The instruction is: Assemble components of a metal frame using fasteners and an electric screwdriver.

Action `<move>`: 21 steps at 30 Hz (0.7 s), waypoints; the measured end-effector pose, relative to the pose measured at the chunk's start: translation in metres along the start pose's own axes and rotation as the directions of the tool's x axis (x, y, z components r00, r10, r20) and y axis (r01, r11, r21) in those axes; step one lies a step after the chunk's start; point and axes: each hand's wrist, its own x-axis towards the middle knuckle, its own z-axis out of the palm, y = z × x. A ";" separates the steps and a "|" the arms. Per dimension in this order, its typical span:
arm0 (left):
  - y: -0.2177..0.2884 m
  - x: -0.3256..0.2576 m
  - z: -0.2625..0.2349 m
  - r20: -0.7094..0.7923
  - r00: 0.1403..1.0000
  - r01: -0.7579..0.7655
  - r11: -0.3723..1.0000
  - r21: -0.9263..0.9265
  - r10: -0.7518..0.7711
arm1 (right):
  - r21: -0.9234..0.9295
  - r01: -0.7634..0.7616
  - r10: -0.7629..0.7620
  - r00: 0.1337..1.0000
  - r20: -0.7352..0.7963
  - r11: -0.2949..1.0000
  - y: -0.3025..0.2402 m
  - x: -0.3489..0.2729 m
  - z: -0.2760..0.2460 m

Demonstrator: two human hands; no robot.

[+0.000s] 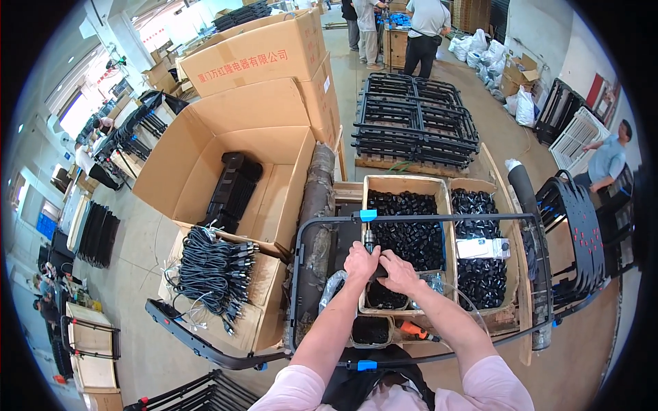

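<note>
A black tubular frame [452,218] with blue clips [369,215] lies in front of me, across two wrapped rolls. Inside its outline, my left hand [360,263] is closed round a dark power drill [369,240], whose metal chuck points away toward the frame's far bar. Close beside it, my right hand [399,271] has its fingers curled against the dark body of the tool; what they grip is mostly hidden. Under my right wrist is a small bin of black bits [385,297]. An orange-and-black hand tool [415,330] rests nearer to me.
Wooden boxes of black plastic parts [406,229] stand beyond my hands. Left are a bundle of black cables [214,274] and an open carton [274,185]. Stacked black frames [415,120] lie on a pallet ahead. A person [606,161] is at the right.
</note>
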 end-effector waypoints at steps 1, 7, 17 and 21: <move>-0.001 0.000 -0.001 0.011 1.000 0.007 1.000 0.006 -0.007 | 0.005 -0.013 0.013 1.000 0.007 1.000 -0.001 -0.001 0.001; -0.004 -0.005 -0.003 0.017 1.000 0.003 1.000 -0.012 -0.002 | -0.001 -0.031 0.031 0.999 0.019 1.000 -0.006 -0.005 0.001; -0.011 -0.010 -0.004 0.065 0.998 -0.020 1.000 -0.004 0.020 | 0.015 -0.048 0.048 0.998 0.045 0.999 -0.011 -0.012 0.002; -0.013 -0.014 -0.005 0.045 0.997 -0.054 0.998 -0.022 0.055 | 0.004 -0.030 0.030 0.999 0.032 1.000 -0.007 -0.015 0.008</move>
